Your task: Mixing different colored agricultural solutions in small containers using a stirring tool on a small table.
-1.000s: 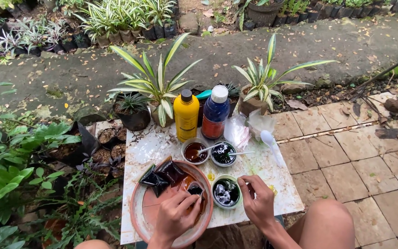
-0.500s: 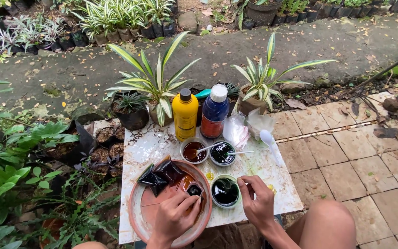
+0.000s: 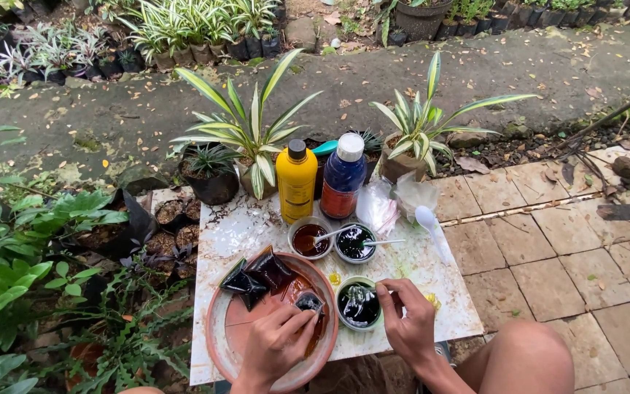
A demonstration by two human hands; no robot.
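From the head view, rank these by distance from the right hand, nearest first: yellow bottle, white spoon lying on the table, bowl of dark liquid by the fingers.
1. Bowl of dark liquid: just left of the right hand, at its fingertips.
2. White spoon: above the hand, toward the table's right edge.
3. Yellow bottle: far side, up and left.

My right hand (image 3: 407, 321) now sits nearer the small near bowl (image 3: 359, 304) of dark liquid than a second ago, its fingertips at the bowl's right rim. My left hand (image 3: 275, 344) has edged slightly right in the terracotta dish (image 3: 220, 343), fingers closing on the small dark pouch (image 3: 308, 300). The view has shifted a little too.
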